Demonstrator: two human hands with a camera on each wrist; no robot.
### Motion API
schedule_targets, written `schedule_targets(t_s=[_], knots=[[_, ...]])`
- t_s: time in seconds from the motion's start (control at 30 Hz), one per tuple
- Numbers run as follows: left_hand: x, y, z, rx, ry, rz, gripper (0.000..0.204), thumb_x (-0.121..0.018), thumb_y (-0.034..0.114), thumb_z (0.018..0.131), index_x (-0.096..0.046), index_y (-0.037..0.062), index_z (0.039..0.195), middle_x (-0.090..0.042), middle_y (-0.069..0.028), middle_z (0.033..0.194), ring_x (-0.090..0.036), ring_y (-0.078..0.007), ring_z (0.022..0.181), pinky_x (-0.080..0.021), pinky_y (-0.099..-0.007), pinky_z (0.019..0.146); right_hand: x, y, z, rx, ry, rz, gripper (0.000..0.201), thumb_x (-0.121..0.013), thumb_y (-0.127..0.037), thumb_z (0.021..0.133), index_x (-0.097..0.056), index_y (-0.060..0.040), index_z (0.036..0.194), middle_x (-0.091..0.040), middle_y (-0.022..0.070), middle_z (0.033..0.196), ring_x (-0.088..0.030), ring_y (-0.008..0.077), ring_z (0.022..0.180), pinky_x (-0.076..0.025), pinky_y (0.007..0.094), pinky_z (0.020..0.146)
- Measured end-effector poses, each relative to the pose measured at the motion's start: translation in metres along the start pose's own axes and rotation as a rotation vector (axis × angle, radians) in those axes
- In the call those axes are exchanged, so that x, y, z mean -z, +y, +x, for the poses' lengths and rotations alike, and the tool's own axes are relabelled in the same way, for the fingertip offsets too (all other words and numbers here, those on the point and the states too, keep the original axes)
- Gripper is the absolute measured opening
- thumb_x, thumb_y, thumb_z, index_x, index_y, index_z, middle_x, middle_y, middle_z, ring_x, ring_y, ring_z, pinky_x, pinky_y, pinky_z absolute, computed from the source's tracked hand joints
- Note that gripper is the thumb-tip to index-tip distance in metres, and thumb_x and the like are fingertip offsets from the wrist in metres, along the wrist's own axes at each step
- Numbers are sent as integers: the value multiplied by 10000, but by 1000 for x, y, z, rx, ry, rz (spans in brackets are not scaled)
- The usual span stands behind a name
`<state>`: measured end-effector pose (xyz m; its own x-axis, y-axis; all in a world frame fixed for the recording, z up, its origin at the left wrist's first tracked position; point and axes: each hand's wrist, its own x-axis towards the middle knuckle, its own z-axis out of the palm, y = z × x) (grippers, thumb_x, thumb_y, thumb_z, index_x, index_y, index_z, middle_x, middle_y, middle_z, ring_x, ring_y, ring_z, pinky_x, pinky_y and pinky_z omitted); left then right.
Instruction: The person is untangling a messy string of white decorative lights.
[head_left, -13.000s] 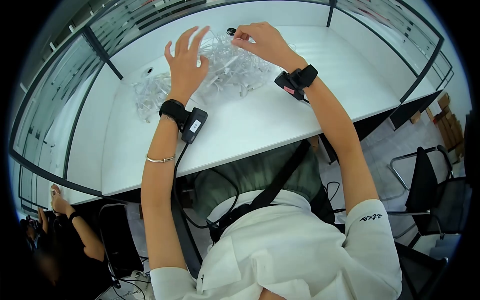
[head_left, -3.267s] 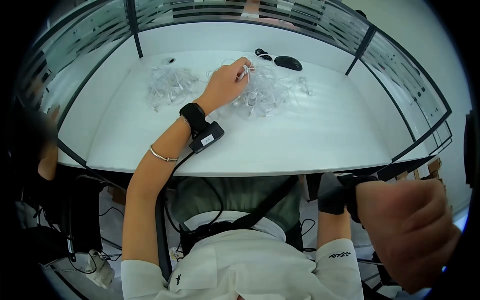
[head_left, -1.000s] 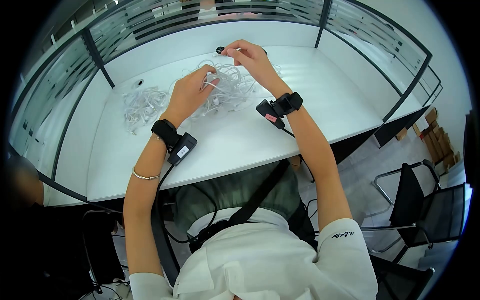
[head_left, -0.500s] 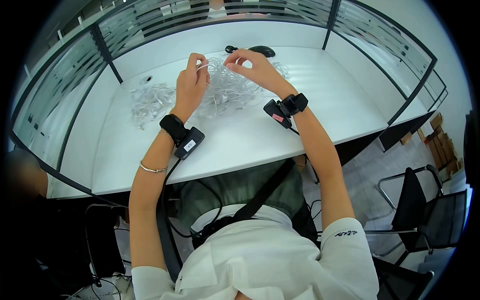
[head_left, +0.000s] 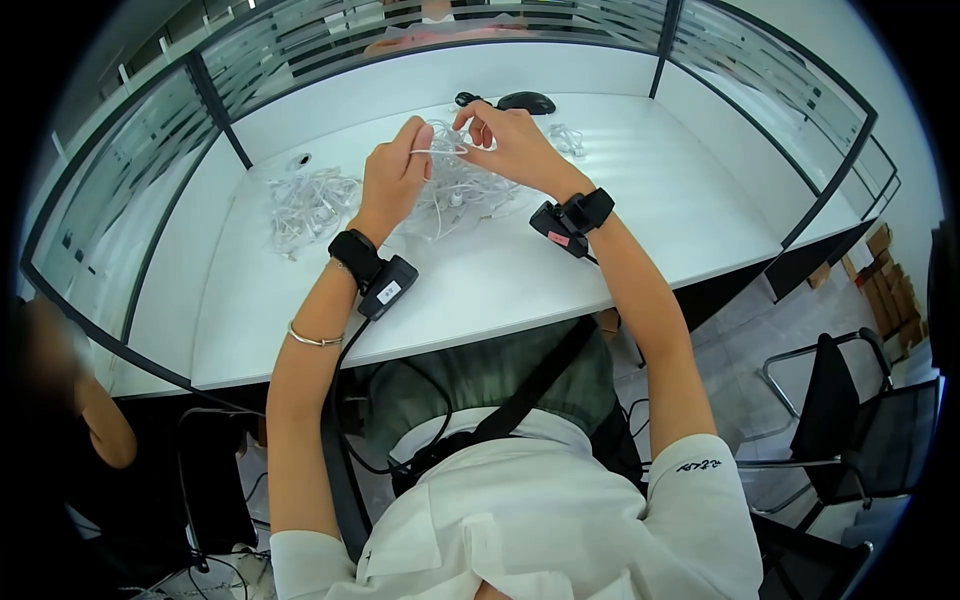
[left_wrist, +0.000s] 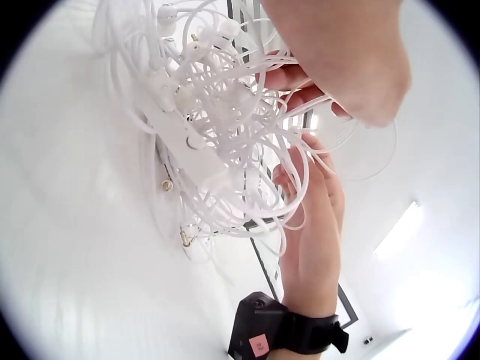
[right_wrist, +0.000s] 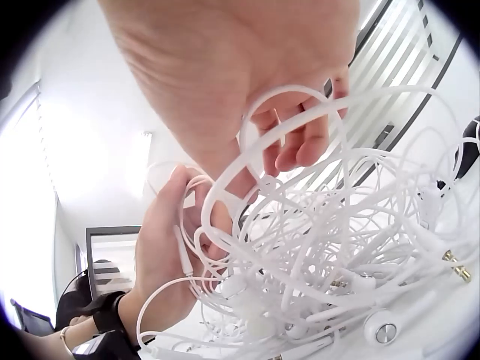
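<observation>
A tangled pile of white wired earphones (head_left: pixel 462 195) lies on the white desk (head_left: pixel 480 290); gold plugs and an earbud (right_wrist: pixel 382 330) show in the right wrist view. At the pile's left side my left hand (head_left: pixel 392 178) grips a bunch of earphone cable (left_wrist: pixel 319 105) between curled fingers and thumb. A strand runs from it across to the thumb of my right hand (head_left: pixel 520 148). That right hand hovers over the back of the pile, its fingers loosely bent and apart from the thumb, among loops of cable (right_wrist: pixel 259 135).
Another heap of white earphones (head_left: pixel 312 208) lies to the left. A small bundle (head_left: pixel 566 140) sits at the right. A black mouse (head_left: pixel 527 103) rests by the back panel. Partitions (head_left: pixel 400 75) enclose the desk, and another person's arm (head_left: pixel 108 425) shows at far left.
Thirteen seconds ago both hands were raised over the pile; later the right hand was away near the camera. In the last second the left hand has lifted cable and the two hands have come closer.
</observation>
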<state>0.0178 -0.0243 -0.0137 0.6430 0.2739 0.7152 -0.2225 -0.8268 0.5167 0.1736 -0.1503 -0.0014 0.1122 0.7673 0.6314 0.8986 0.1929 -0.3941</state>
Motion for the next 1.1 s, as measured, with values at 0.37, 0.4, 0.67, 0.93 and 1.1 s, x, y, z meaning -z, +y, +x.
schedule_targets(t_s=[0.37,0.4,0.67,0.93,1.1], knots=[[-1,8,-1,-96,-155,177,218,-551,227,917,-523,22,848,-447,-135,592,-418,-242,511,-356,-333,516,-3,7,2,42,193,128,232,-593,-258,880,-670,-39,867,-636,70,730,-549,185,620,-441,294,601],[0,9,-1,-92,-180,189,247,-581,243,900,-521,16,825,-472,-120,588,-425,-230,513,-369,-331,524,-2,4,2,-17,206,185,300,-542,-289,922,-659,-21,856,-633,81,722,-532,174,606,-429,286,599],[-3,10,1,-23,-175,198,327,-704,292,812,-496,55,724,-506,-69,593,-467,-197,530,-371,-303,508,7,-4,2,-94,324,242,281,-580,-293,918,-595,-13,903,-524,27,658,-436,108,601,-380,250,573],[-3,5,3,-193,20,230,261,-731,124,767,-536,58,927,-557,-43,766,-547,-162,680,-467,-275,645,12,1,3,-106,547,394,240,-590,-243,918,-588,-3,918,-497,-22,653,-406,51,602,-347,221,545],[2,-4,8,-393,99,379,198,-701,67,762,-542,60,879,-553,-51,789,-559,-196,732,-444,-306,725,14,11,4,-146,625,605,208,-580,-237,920,-593,-31,902,-465,-39,628,-378,36,569,-318,211,512]])
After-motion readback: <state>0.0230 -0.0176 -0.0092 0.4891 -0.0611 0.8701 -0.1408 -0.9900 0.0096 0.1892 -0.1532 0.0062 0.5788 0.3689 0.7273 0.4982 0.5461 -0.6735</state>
